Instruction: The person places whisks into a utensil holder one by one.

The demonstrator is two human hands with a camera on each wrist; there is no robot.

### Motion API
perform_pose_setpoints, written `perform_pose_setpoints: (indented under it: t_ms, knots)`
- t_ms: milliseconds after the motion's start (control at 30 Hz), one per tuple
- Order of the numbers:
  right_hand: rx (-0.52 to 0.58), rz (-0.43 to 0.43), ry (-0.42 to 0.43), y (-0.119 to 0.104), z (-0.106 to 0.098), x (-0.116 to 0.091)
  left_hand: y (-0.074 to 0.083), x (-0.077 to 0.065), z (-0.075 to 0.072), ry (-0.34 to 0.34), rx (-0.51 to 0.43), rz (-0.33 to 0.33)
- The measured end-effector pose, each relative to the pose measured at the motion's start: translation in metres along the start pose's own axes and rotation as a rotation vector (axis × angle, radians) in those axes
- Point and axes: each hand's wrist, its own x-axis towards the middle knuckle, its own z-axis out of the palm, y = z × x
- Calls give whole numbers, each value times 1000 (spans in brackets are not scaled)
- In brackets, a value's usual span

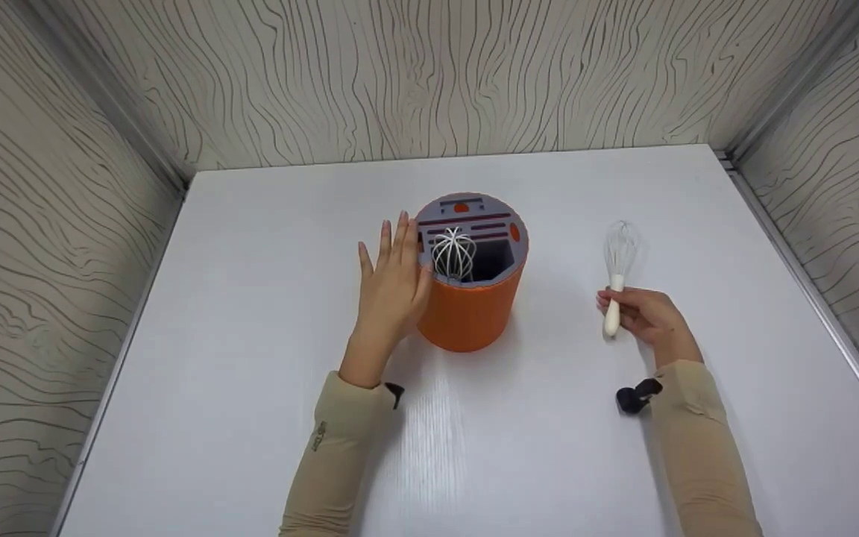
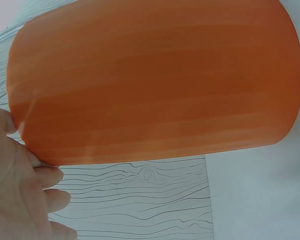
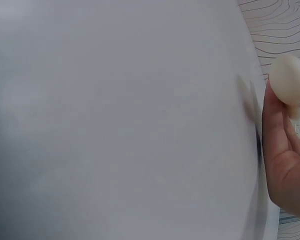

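An orange round utensil holder (image 1: 470, 317) with a grey slotted top stands mid-table. The wire head of one whisk (image 1: 453, 252) pokes up from its wide opening; the rest of that whisk is hidden inside. Against the holder's left side and rim lies my left hand (image 1: 392, 291), fingers straight. In the left wrist view, the fingertips of the left hand (image 2: 20, 185) sit beside one end of the orange wall. Off to the right, my right hand (image 1: 646, 312) pinches a second whisk (image 1: 614, 306) by its cream handle, wire head pointing away. Its handle end (image 3: 288, 80) fills the right wrist view's edge.
A white table (image 1: 250, 335) lies under everything. Wood-grain panels (image 1: 414, 82) rise behind it and on both sides. Black wrist devices (image 1: 634, 397) sit at the sleeve cuffs. Narrow slots and orange-bottomed holes mark the holder's top.
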Motion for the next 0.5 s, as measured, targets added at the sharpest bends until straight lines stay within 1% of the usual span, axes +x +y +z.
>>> perform_pose_setpoints:
  t_ms: [167,333,433,500]
  knots:
    - [55,-17,-46,1,2,-3,0,0,0,-3,7,1]
    - [74,-56,-110,2,7,-8,0,0,-1,-9,9,0]
    - [74,-82,-129,2,12,-11,0,0,-1,-8,15,1]
    - [83,-83,-135,2,14,-12,0,0,0,-7,13,3]
